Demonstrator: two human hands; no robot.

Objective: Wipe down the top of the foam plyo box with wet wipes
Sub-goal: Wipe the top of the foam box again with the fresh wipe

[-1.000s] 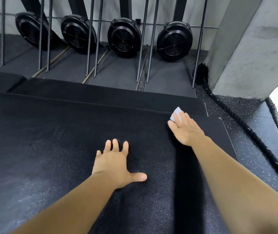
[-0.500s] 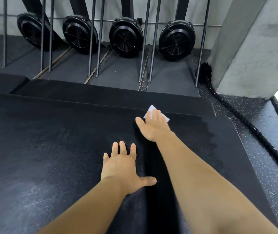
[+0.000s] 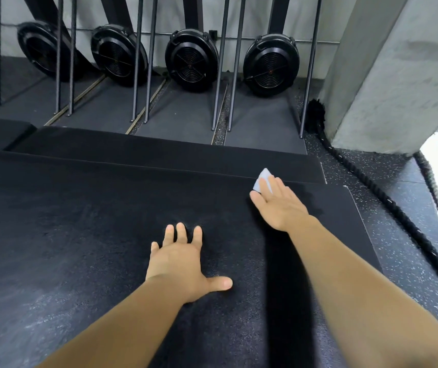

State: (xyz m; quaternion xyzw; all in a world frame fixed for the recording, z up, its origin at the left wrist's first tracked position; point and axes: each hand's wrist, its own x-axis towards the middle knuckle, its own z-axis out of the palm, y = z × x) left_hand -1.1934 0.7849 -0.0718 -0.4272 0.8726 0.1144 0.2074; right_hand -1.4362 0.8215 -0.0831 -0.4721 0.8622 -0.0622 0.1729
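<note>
**A:** Head view, the only one. Why is the left hand (image 3: 183, 264) planted like that?

**B:** It lies palm down on the foam plyo box (image 3: 79, 235), fingers straight and spread, thumb out toward 3 o'clock, holding nothing. I take it as a prop that carries the person's weight while the other arm reaches to the far edge.

**A:** And the right hand (image 3: 279, 205)?

**B:** It sits at about 1 o'clock from the left one, close to the box's far right corner. The fingers are straight and close together, pressing flat on the wet wipe (image 3: 261, 180). It is neither a pinch nor a fist. A flat palm probably spreads the pressure, so more of the wipe meets the top.

**A:** Where is the wipe relative to that hold?

**B:** It is under the fingertips. A pale folded corner pokes out at 11 o'clock of the hand, right at the box's far edge. How much lies beneath the palm is hidden.

**A:** What is around the box?

**B:** A lower black pad (image 3: 159, 158) sits just behind it at 12 o'clock. A thick rope (image 3: 388, 205) runs along the floor at 3 o'clock, and a concrete pillar (image 3: 398, 75) stands at 2 o'clock.

**A:** How far along is the job?

**B:** The top looks greyer and scuffed at 8 o'clock, so I judge that much is left to wipe.
</note>
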